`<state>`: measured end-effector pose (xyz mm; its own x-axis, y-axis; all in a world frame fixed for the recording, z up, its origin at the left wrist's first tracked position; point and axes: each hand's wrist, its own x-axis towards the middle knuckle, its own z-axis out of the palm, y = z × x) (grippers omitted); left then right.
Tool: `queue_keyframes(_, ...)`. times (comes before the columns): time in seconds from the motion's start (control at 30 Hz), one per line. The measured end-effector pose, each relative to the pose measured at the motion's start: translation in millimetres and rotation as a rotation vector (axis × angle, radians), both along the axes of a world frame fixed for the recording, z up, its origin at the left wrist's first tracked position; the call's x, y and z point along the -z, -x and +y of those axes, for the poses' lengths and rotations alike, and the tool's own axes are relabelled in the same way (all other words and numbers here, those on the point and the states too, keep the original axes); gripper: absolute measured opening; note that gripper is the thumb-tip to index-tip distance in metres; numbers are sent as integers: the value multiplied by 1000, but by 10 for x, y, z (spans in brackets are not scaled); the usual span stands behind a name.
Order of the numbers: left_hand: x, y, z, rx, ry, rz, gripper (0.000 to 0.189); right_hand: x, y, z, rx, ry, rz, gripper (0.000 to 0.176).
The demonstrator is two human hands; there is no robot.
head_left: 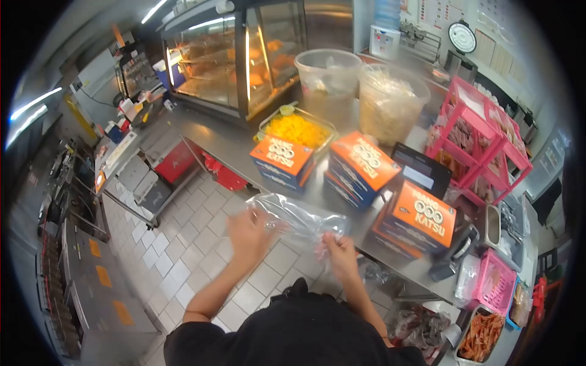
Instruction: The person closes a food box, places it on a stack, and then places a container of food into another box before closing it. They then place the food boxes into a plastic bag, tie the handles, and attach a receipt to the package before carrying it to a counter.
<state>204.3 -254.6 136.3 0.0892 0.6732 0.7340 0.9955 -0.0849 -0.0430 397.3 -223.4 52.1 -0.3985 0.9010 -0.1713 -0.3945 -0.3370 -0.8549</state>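
Note:
A clear plastic bag (293, 212) stretches between my two hands, over the tiled floor just in front of the counter. My right hand (340, 251) pinches the bag's right end. At the other end, my left hand (249, 235) is smeared by motion against the plastic, so its finger grip does not show clearly. Beyond the bag, orange and blue boxes stand in stacks on the counter: a left box (282, 160), a middle box (361, 165) and a right box (420, 213).
On the steel counter (226, 131) are a lit food warmer (238, 61), a tray of yellow food (297, 129), two plastic tubs (329, 79), a dark tablet (421, 171) and a pink rack (476, 134). A tray of browned strips (481, 337) sits at lower right.

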Motion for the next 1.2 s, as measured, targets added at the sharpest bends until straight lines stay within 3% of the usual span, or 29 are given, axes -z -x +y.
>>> queue_keyframes(0.07, 234, -153, -164, 247, 249, -268, 48, -8, 306, -46, 32, 32, 87, 15)
queue_keyframes(0.13, 389, -191, -222, 142, 467, -523, 50, 63, 530, -89, -159, -48, 90, 11)
queue_keyframes(0.27, 617, 16, -302, 151, 454, -735, 44, 26, 873, -132, -36, 22, 124, 12)
queue_keyframes(0.33, 820, 67, -346, 282, 439, -962, 39, 37, 934, -98, -61, 139, 58, 13)
queue_keyframes(0.37, 899, 113, -374, 303, 609, -1187, 32, 43, 972, -98, -67, 251, 1, 16)
queue_keyframes(0.4, 943, 179, -410, 292, 606, -1195, 32, 60, 1013, -121, -78, 256, -3, 16)
queue_keyframes(0.47, 982, 380, -442, 323, 595, -1058, 27, 72, 1089, -85, -85, 71, -70, 20)
queue_keyframes(0.5, 1031, 509, -474, 201, 512, -799, 17, 98, 1060, -34, -89, 67, -75, 20)
queue_keyframes(0.57, 1039, 786, -596, -63, 197, -552, 7, 178, 834, 88, 64, -936, -778, 25)
queue_keyframes(0.63, 853, 1166, -794, -398, 49, -435, 4, -17, 614, 101, 464, -1196, -723, 22)
queue_keyframes(0.7, 578, 1401, -992, -546, -158, -603, 9, -343, 381, 90, 795, -1259, -646, 22)
queue_keyframes(0.73, 422, 1351, -984, -550, -161, -601, 9, -414, 351, 88, 844, -1164, -631, 19)
queue_keyframes(0.77, 237, 1235, -939, -376, -302, -783, 13, -463, 353, 77, 885, -1064, -619, 20)
queue_keyframes(0.8, 160, 1166, -941, -196, -442, -960, 18, -518, 449, 144, 870, -1060, -573, 35)
queue_keyframes(0.83, 337, 1240, -963, -137, -292, -895, 25, -604, 607, 238, 852, -1055, -528, 51)
queue_keyframes(0.9, 468, 943, -928, 156, -14, -1394, 32, -664, 929, 340, 490, -1092, -667, 52)
queue_keyframes(0.93, 687, 837, -865, 382, 146, -1426, 37, -446, 1171, 310, 272, -500, -407, 45)
queue_keyframes(0.97, 826, 628, -829, 386, 328, -1409, 35, -133, 1388, 351, 49, 84, -142, 44)
queue_keyframes(1.0, 847, 369, -746, 410, 389, -1282, 30, 139, 1366, 437, 43, 79, -139, 44)
queue_keyframes(1.03, 1025, 192, -697, 539, 122, -849, 24, 921, 511, 162, 44, 65, -228, 43)
queue_keyframes(1.07, 898, 96, -706, 687, 411, -1207, 22, 1716, -262, -143, 45, 48, -315, 41)
queue_keyframes(1.1, 768, 46, -743, 821, 717, -1556, 21, 2024, -174, -118, 44, 31, -402, 40)
queue_keyframes(1.17, 984, 215, -844, 987, 1015, -1685, 20, 2530, 97, 69, 40, -8, -580, 37)
queue_keyframes(1.2, 901, 240, -945, 979, 997, -1686, 20, 2730, 256, 191, 34, -26, -676, 36)
